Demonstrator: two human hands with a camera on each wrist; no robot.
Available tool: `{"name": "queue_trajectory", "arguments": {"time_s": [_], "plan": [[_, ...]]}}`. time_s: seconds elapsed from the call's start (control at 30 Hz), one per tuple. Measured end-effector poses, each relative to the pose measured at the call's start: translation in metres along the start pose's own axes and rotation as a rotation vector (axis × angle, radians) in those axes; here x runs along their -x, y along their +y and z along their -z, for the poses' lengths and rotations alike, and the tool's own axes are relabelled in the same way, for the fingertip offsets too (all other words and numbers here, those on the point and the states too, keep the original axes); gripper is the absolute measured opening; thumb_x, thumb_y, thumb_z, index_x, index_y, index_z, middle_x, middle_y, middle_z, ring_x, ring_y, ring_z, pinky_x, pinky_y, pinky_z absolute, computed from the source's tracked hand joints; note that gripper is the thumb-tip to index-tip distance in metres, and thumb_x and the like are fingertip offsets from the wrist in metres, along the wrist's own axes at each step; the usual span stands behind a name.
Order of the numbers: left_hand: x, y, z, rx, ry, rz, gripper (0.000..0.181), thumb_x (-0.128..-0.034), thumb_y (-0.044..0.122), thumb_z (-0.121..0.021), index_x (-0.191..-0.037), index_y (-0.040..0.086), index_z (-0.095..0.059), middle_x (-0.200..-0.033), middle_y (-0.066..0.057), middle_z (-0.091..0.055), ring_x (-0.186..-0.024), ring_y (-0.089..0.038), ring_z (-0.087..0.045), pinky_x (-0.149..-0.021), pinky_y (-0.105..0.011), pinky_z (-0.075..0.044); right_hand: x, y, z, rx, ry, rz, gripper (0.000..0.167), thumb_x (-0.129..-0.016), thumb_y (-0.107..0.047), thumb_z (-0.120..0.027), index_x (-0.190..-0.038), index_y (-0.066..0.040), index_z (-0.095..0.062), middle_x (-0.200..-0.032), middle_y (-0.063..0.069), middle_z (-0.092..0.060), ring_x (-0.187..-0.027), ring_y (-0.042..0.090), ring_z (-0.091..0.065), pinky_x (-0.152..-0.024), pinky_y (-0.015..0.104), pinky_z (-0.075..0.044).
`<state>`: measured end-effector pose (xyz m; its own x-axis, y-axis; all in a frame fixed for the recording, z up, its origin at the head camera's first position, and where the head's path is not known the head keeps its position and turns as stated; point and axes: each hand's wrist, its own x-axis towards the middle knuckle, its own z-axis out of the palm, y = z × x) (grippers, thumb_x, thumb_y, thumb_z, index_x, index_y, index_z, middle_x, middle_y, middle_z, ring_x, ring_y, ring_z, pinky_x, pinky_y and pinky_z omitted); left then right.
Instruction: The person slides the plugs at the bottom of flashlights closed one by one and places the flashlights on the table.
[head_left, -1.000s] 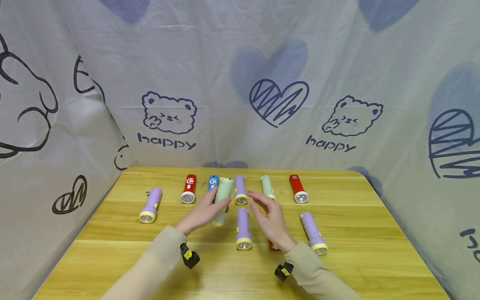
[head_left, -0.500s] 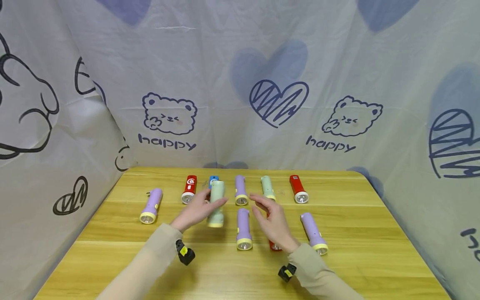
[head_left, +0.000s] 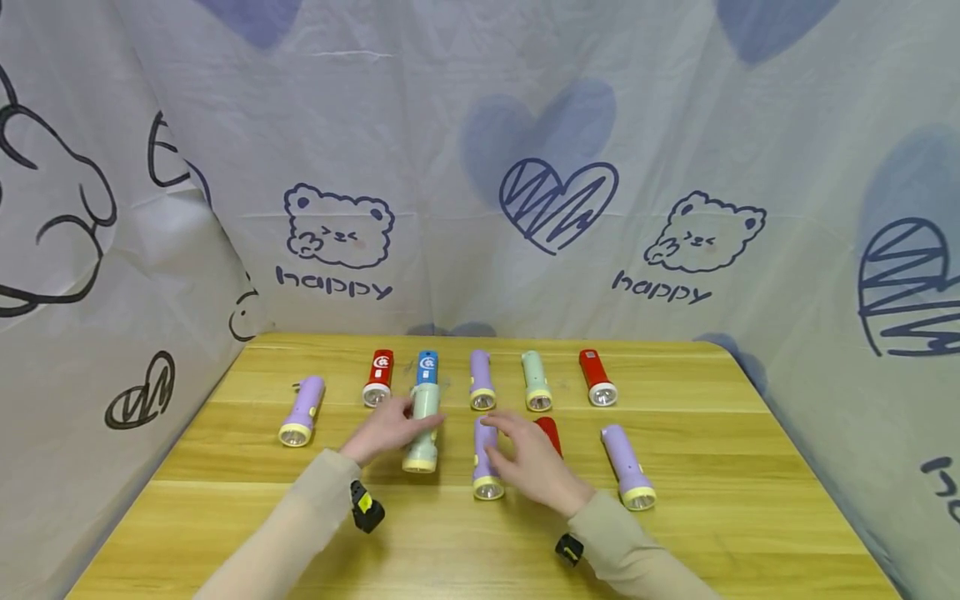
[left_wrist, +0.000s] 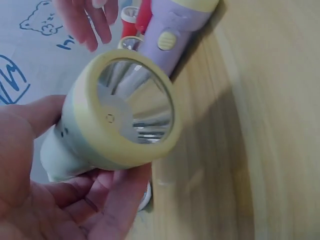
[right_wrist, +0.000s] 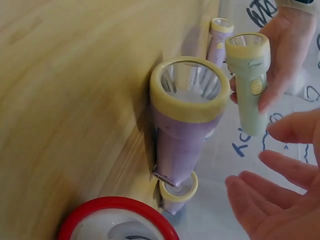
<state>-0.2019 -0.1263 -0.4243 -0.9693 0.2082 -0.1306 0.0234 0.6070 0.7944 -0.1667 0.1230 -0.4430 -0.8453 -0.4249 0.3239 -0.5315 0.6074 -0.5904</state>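
Note:
A pale green flashlight with a yellow rim is gripped by my left hand, thumb on one side and fingers on the other. It is held above the table, its lens toward the left wrist camera. My right hand hovers with fingers spread and loosely bent beside a purple flashlight. In the right wrist view, a gap separates those fingers from the purple flashlight. A red flashlight lies partly hidden under my right hand.
Along the back lie flashlights: red, blue, purple, green and red. Purple ones lie at the left and right. A printed white curtain hangs behind the wooden table.
My left hand has brought the green flashlight lower and slightly left, turning it from its earlier slant and uncovering more of the blue one. My right hand has moved toward the front purple flashlight.

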Motion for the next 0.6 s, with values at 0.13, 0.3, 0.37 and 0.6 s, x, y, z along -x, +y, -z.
{"name": "queue_trajectory", "arguments": {"time_s": [0.13,0.3,0.37,0.6], "plan": [[0.000,-0.005,-0.002,-0.013,-0.022,0.062,0.045,-0.0931,0.044,-0.069,-0.105,0.000,-0.065,-0.089,-0.011,-0.068,-0.076,-0.020,-0.063,-0.068,-0.033,-0.056,0.001,-0.002,-0.003,0.107,-0.063,0.019,0.043,-0.092,-0.015,-0.071,-0.132,-0.002,-0.063,-0.136,0.019,-0.062,-0.119,0.035,-0.065,-0.099,0.048,-0.056],[0.000,-0.009,-0.003,-0.038,-0.056,0.151,0.047,-0.0910,0.046,-0.071,-0.100,0.001,-0.065,-0.087,-0.011,-0.068,-0.074,-0.020,-0.065,-0.064,-0.032,-0.056,0.001,-0.003,-0.008,0.214,-0.091,0.029,0.047,-0.090,-0.022,-0.074,-0.132,-0.002,-0.063,-0.130,0.018,-0.066,-0.108,0.031,-0.069,-0.089,0.044,-0.060],[0.000,-0.011,-0.005,-0.021,-0.072,0.180,0.046,-0.0908,0.045,-0.072,-0.101,0.000,-0.064,-0.089,-0.011,-0.068,-0.075,-0.021,-0.066,-0.065,-0.032,-0.058,0.002,-0.003,-0.009,0.234,-0.104,0.019,0.049,-0.089,-0.024,-0.076,-0.132,-0.002,-0.063,-0.129,0.019,-0.066,-0.105,0.030,-0.069,-0.087,0.043,-0.060],[-0.004,-0.018,-0.009,-0.004,-0.074,0.224,0.044,-0.0892,0.040,-0.075,-0.098,0.000,-0.062,-0.087,-0.012,-0.067,-0.071,-0.020,-0.066,-0.062,-0.032,-0.060,0.003,-0.004,-0.014,0.253,-0.155,-0.045,0.044,-0.090,-0.030,-0.076,-0.125,-0.006,-0.064,-0.110,0.015,-0.066,-0.082,0.017,-0.060,-0.066,0.029,-0.054]]}}
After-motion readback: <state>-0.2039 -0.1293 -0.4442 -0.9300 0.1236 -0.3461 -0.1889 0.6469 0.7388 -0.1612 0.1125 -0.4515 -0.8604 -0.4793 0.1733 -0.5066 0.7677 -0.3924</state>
